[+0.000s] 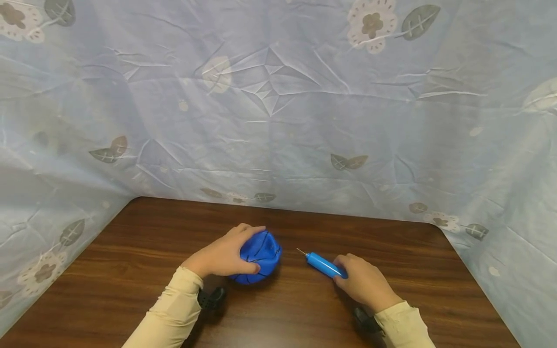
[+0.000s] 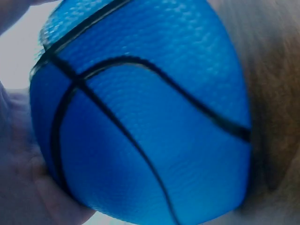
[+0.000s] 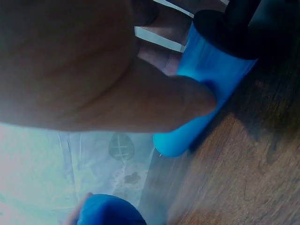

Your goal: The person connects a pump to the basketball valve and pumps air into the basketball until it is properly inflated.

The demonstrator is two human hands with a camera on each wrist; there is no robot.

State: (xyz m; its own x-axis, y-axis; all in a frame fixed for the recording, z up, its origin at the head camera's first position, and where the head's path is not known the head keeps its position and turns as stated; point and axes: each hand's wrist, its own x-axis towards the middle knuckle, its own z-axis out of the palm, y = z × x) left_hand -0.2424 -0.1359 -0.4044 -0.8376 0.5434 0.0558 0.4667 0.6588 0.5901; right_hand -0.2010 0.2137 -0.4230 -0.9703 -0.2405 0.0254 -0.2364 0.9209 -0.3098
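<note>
Found a tabletop point(image 1: 283, 314) in dark brown wood grain, with rounded far corners. Noted pale blue-grey sheeting point(image 1: 270, 137) behind and along both sides, printed with pale flowers point(image 1: 372, 25) and grey-brown leaves point(image 1: 420, 22). Recorded heavy creasing, including sharp folds point(image 1: 270, 87) radiating near upper middle of the back section. Observed a soft pale sheen on the near portion of the wood.

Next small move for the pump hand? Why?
I'd probably ease the right hand toward the ball, needle first: it holds the pump with the needle on the ball's side, the left hand grips the ball, and a gap separates needle and ball.
</note>
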